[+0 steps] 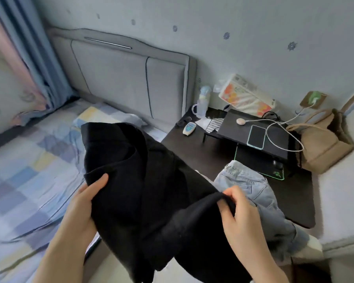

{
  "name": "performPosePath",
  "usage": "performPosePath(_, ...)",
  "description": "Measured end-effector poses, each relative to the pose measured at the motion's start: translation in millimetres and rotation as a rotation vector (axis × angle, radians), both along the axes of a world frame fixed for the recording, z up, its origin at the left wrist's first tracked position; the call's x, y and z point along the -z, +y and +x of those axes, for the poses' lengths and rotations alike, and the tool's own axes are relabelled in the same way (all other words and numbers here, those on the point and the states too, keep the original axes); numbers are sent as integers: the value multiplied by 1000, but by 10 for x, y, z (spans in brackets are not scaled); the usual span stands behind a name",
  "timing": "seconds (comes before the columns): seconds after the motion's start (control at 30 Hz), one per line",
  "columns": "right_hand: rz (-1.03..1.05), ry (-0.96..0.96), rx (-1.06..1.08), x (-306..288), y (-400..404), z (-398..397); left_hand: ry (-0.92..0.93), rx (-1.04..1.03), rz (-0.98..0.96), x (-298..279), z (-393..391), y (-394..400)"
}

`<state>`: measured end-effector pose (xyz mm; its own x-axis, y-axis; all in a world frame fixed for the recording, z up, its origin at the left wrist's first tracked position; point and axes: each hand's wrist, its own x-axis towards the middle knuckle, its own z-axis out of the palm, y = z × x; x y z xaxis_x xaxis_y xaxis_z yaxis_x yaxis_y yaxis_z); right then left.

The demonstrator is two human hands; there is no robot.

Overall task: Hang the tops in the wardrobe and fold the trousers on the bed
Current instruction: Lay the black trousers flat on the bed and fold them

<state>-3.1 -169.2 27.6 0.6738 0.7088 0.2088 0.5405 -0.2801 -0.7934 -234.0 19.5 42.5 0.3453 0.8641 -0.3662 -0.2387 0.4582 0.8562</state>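
Bedroom, bed (pixel 29 180) with checked sheet at left, dark worktop (pixel 194 152) beside it. Both hands hold a black garment (pixel 143 190) up between bed and worktop: left hand (pixel 84 203) has thumb over its edge, grip closed on cloth; right hand (pixel 239 211) pinches a bunched edge. Light blue jeans (pixel 251 193) lie heaped on the worktop's near end, untouched. Step looks like sorting out the black piece; top or trousers cannot be told. Next: shake it open, identify it, then hang or fold.

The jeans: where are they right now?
In the head view, the jeans lie at lower right on the dark desk's front edge, just behind the right hand.
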Motion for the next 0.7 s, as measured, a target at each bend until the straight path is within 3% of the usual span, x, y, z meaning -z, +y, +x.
performPosePath(0.13,-64,48,-79,-68,443,-364,31,-121,-13,90,-650,79)
performPosePath(0.27,-15,-140,-202,-133,1057,-884,22,-248,-26,169,-1375,224)
performPosePath(0.47,-144,-336,-797,-183,2154,-1813,16,-339,-66,356,-2482,574)
performPosePath(0.7,-366,-685,-1092,-80,3139,-2528,43,-475,-103,549,-3560,950)
